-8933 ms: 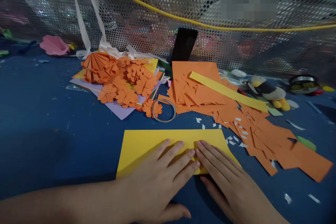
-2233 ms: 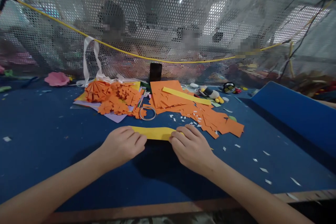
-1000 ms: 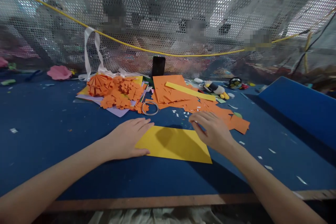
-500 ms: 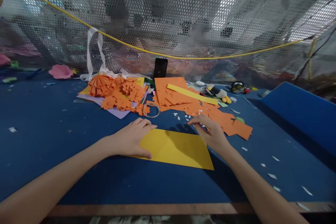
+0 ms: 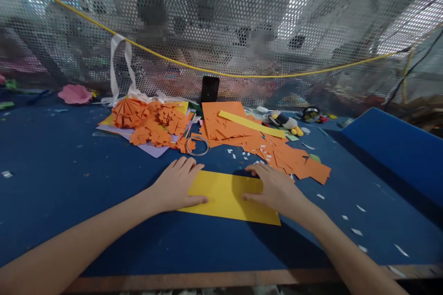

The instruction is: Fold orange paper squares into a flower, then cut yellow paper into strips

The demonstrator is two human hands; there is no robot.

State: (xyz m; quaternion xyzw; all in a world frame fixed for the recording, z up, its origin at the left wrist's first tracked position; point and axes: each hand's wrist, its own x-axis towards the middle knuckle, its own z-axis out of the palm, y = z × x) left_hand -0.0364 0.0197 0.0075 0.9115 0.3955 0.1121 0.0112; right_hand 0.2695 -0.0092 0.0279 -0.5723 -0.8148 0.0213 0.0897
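Note:
A yellow rectangular sheet of paper (image 5: 224, 193) lies flat on the blue table in front of me. My left hand (image 5: 178, 184) rests on its left end, thumb stretched along the sheet and fingers at the far edge. Over the right end is my right hand (image 5: 273, 189), thumb and fingers apart with nothing between them. Whether the right hand touches the paper, I cannot tell. Just beyond the sheet sit a metal ring (image 5: 197, 146) and small white paper scraps (image 5: 245, 153).
Orange paper flowers (image 5: 152, 122) lie at back left, near a pink flower (image 5: 75, 94). Orange sheets (image 5: 224, 122) with a yellow strip (image 5: 252, 124) are piled behind. A black phone (image 5: 210, 89) leans on the perforated screen (image 5: 194, 23). A blue board (image 5: 398, 156) stands at right.
My right hand has come down and closer over the yellow paper's right end, its thumb now above the sheet. My left hand stays on the left end, its thumb slightly farther right.

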